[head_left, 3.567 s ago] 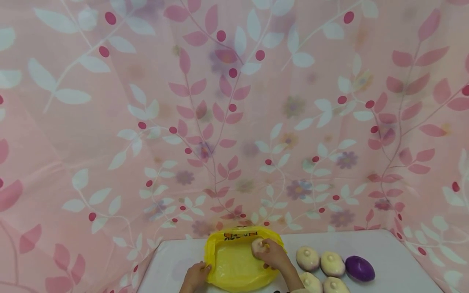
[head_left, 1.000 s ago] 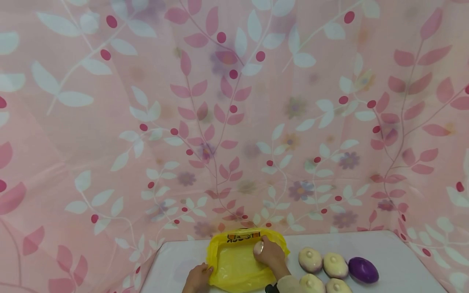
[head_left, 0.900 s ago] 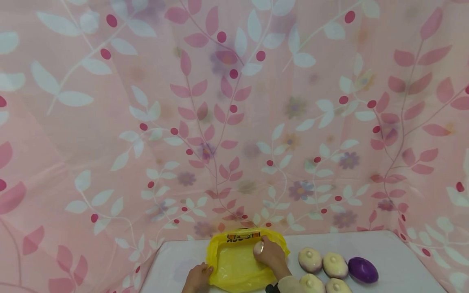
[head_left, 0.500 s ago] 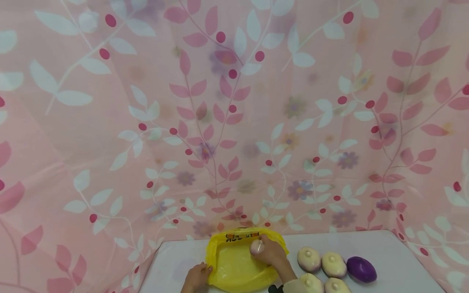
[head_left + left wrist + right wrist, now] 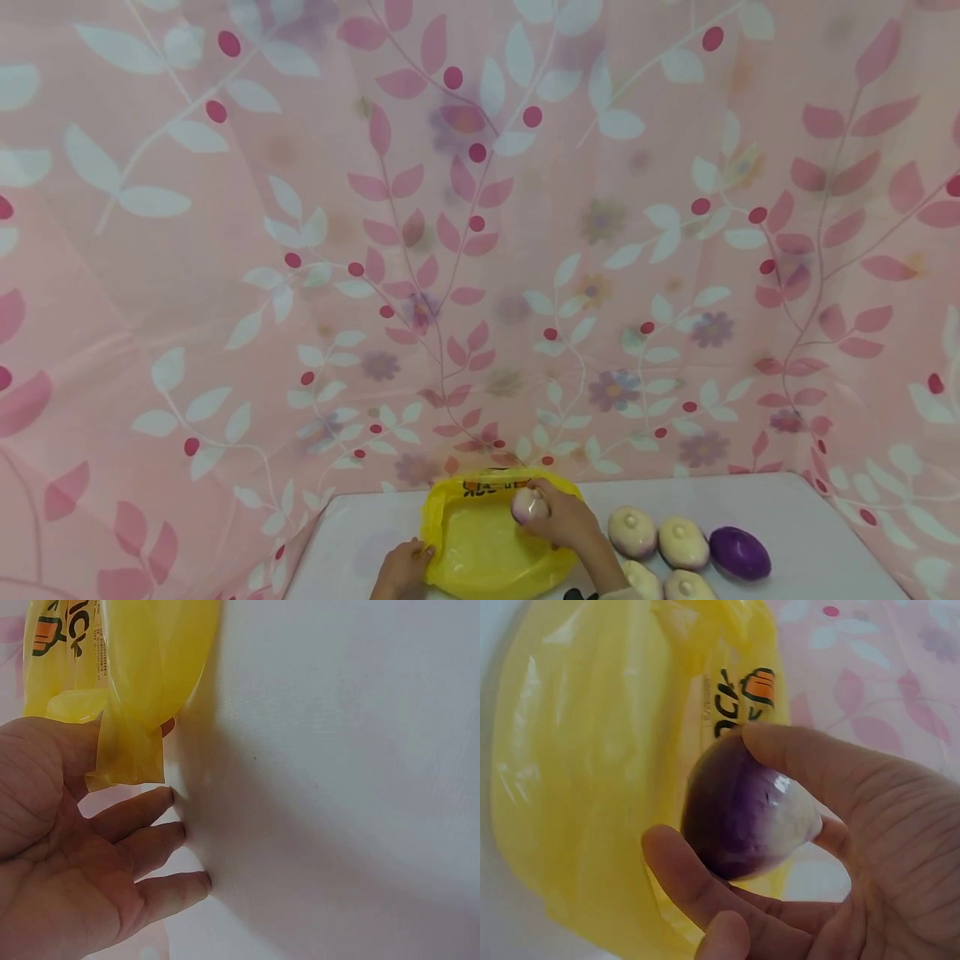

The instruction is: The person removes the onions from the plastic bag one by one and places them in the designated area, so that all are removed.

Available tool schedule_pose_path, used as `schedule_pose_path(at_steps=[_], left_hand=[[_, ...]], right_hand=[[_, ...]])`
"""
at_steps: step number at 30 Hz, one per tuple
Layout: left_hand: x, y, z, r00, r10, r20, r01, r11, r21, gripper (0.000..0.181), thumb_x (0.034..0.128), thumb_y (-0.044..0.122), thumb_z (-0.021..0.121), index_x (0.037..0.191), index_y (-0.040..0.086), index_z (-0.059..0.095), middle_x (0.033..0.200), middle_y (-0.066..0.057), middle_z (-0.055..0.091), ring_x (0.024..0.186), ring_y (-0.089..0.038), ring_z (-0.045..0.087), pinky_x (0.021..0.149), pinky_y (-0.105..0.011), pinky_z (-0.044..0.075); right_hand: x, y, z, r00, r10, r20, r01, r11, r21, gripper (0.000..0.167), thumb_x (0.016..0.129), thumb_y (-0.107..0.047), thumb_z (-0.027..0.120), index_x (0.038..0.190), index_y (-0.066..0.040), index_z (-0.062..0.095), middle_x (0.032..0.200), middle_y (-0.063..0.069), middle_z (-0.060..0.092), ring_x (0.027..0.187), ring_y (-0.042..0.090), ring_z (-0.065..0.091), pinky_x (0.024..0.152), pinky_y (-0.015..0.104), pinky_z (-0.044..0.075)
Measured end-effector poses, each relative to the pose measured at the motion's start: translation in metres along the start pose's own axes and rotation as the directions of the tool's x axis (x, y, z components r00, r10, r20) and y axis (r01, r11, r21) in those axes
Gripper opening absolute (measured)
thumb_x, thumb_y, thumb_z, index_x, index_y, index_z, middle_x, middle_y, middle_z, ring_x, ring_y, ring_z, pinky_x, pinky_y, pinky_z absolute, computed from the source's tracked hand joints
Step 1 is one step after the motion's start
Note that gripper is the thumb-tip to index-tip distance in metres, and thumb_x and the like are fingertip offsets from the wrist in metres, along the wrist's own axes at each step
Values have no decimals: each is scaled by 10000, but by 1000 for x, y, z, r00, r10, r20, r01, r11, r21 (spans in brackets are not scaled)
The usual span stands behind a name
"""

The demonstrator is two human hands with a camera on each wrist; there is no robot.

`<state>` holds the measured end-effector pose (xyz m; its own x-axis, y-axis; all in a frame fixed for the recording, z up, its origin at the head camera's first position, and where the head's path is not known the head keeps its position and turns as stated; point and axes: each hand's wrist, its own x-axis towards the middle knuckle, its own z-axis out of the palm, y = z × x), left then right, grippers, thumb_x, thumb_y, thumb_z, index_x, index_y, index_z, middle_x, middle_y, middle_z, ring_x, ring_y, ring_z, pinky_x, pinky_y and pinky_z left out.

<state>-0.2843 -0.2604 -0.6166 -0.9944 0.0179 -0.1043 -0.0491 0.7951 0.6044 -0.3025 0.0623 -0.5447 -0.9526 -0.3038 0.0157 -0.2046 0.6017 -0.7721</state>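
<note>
A yellow plastic bag [image 5: 480,546] with dark printing lies spread at the middle of the table, its mouth wide. At its left side, my left hand [image 5: 402,569] pinches the rim between thumb and forefinger. The left wrist view shows the bag edge [image 5: 135,746] there, the other fingers [image 5: 172,894] spread with tips against the table. My right hand [image 5: 568,521] holds a round purple-and-white turnip-like vegetable [image 5: 735,814] over the bag's right side. Thumb and fingers curl round it; its pale side faces up in the head view.
Right of the bag, several pale turnip-like vegetables [image 5: 632,532] sit close together on the white table [image 5: 810,533]. A glossy dark purple oval thing [image 5: 740,553] lies beside them. A pink leaf-patterned curtain [image 5: 480,250] hangs behind the table.
The right hand has tilted and shifted slightly right, turning the turnip-like vegetable so more of its pale side shows. My left hand keeps its hold on the bag rim.
</note>
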Motion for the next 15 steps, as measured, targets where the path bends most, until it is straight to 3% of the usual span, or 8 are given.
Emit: schedule_pose_path(at_steps=[3,8,15], left_hand=[[0,1,0,1000,-1,-3,1,1000,-2,246,995,232,585,826,63,644,1176,-319,620,1139,-483,555,937,-591,426],[0,1,0,1000,5,-7,-5,1000,-2,259,992,227,590,793,62,618,1171,-326,618,1139,-492,553,931,-588,432],[0,0,0,1000,9,-6,-9,1000,2,309,993,231,590,734,69,546,1152,-324,628,1121,-488,564,846,-535,474]], right_hand=[[-3,1,-6,999,-29,31,28,1000,13,677,779,-329,810,1357,-125,523,891,44,678,489,250,593,470,336,459],[-8,1,-15,997,-14,79,12,1000,27,615,784,-313,814,1311,-140,550,911,22,665,503,253,595,506,340,471],[-19,2,-30,994,-30,100,25,998,54,656,801,-332,803,1359,-127,526,901,46,675,512,258,613,525,348,472]])
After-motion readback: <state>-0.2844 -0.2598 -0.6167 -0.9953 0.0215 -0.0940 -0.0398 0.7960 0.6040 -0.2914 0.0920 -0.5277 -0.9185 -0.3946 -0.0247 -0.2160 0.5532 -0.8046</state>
